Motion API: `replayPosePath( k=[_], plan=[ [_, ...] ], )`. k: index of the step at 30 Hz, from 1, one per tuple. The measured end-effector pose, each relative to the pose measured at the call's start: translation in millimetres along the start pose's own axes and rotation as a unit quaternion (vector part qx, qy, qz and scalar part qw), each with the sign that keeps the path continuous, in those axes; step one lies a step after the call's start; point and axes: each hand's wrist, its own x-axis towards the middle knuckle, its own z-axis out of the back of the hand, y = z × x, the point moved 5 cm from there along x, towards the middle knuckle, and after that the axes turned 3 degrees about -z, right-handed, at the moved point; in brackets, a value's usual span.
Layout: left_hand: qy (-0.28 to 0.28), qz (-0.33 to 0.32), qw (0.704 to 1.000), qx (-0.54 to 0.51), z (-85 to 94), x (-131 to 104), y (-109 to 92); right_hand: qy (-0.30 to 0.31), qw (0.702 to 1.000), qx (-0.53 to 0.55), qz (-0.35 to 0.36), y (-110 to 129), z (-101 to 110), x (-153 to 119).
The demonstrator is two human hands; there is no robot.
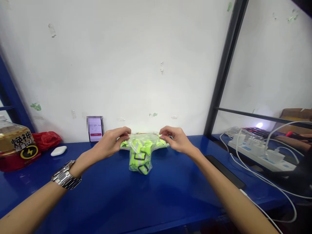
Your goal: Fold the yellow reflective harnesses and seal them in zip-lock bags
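A clear zip bag (140, 156) with a red line along its top is held upright over the blue table. Bright yellow-green fabric (136, 164) with grey strips and black edging is packed inside it. My left hand (117, 139) pinches the bag's top left corner, and a metal watch (67, 175) is on that wrist. Its top right corner is pinched by my right hand (174, 138). Behind the bag, more yellow-green packs (163, 143) lie partly hidden by it and my hands.
Along the wall leans a phone (95, 128) showing a timer. A drink bottle (18, 144), a red plastic bag (47, 139) and a white earphone case (58, 150) stand at left. On the right are a dark phone (225, 170), white cables and a power strip (263, 154).
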Motion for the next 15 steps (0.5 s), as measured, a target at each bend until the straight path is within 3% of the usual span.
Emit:
replayPosePath(
  k=[4, 9, 15],
  plan=[
    [-0.017, 0.025, 0.999, -0.018, -2.3, -4.7, 6.0, 0.011, 1.000, 0.000, -0.026, -3.4, -3.8, -7.5],
    [-0.007, 0.017, 0.998, -0.062, -2.3, -0.9, -6.7, 0.015, 0.998, 0.026, -0.063, -0.3, -19.8, -8.6],
    [-0.006, 0.026, 0.999, -0.046, -0.2, -0.9, -8.2, 0.072, 0.995, 0.023, -0.067, 2.0, -26.4, -4.8]
  ],
)
